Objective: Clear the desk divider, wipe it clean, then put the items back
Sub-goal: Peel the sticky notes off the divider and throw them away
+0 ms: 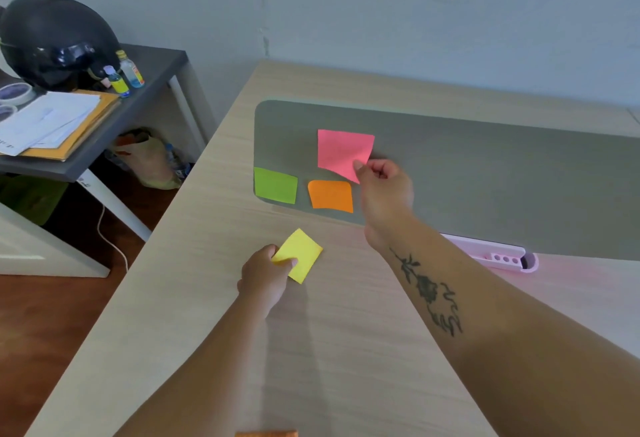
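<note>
The surface (pixel 194 315) carries the grey divider (pixel 485 177). The right grip (pixel 386 191), fingers curled, pinches the pink note (pixel 341 149) by its lower corner on the divider. Just left of it stick the orange note (pixel 330 196) and green note (pixel 275 185). Lower left, the left grip (pixel 265 274) pinches the yellow note (pixel 301 253) near the surface.

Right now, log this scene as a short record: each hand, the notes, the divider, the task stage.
left hand: pinches yellow note over the desk
right hand: pinches lower right corner of pink note
on divider: pink note, green note, orange note
divider foot: pink holder, lying on the desk
side table: black helmet, small bottles, papers
stage: cannot tell whether notes are coming off or going back
</note>
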The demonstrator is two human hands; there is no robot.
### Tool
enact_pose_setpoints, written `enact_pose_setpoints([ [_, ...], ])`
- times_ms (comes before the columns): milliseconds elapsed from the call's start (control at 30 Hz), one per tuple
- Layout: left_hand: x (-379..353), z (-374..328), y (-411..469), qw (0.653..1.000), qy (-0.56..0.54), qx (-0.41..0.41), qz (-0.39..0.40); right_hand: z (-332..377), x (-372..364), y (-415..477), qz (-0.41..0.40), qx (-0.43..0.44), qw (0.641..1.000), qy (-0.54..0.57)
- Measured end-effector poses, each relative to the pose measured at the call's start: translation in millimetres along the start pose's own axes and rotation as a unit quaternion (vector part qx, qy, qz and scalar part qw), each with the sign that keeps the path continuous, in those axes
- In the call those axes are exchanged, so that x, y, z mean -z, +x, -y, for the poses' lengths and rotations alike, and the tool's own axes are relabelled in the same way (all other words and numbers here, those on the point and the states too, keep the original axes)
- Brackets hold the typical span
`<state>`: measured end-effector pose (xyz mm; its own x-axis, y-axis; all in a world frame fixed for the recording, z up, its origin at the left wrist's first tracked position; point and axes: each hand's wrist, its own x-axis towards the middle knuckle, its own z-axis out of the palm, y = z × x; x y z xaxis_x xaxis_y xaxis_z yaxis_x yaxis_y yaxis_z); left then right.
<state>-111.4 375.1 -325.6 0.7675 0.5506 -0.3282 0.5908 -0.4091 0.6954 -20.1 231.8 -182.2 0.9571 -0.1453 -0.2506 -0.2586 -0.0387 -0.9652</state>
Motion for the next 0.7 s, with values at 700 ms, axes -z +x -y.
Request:
enact_pose_setpoints([
  [700,44,-57,48,0.963,-0.159,-0.163,-0.145,-75,-4,15,0.024,0.069,0.986,-0.151],
])
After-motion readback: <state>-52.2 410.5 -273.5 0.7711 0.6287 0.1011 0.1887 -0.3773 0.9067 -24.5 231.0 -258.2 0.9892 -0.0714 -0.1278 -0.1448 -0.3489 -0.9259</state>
